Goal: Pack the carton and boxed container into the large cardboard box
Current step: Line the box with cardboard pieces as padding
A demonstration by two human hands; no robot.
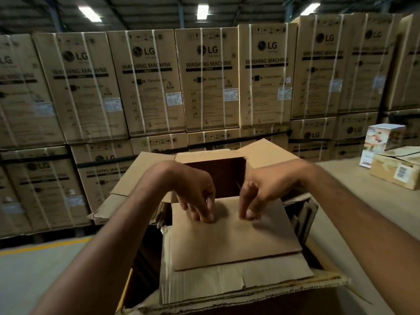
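Both hands reach down into the open large cardboard box [261, 289]. The left hand [195, 196] has its fingers curled, tips pressing on a flat cardboard flap [236, 237] that lies across the box's opening; the right hand [256, 196], just beside it at 3 o'clock, does the same with bent fingers. Neither pinches anything that can be made out.

The flap appears to belong to a plain carton sitting inside the big box, though its sides are hidden. The printed boxed container [381, 138] stands well apart at 2 o'clock, on top of a labelled brown carton [400, 171] on the floor.

Risks, as a judgement: the flap slopes, so uneven pressure could make it spring back up or crease. The big box's torn near rim and its loose left flap [136, 176] at 10 o'clock could snag a wrist or fold inward. The dark gap at 8 o'clock suggests a loose fit, so the inner carton may shift.

The box stands on a smooth concrete floor [34, 269] with a yellow line [45, 246] at 9 o'clock. Beyond, from 10 to 2 o'clock, strapped washing machine cartons [209, 80] are stacked high under a dim warehouse roof with strip lights [202, 11].
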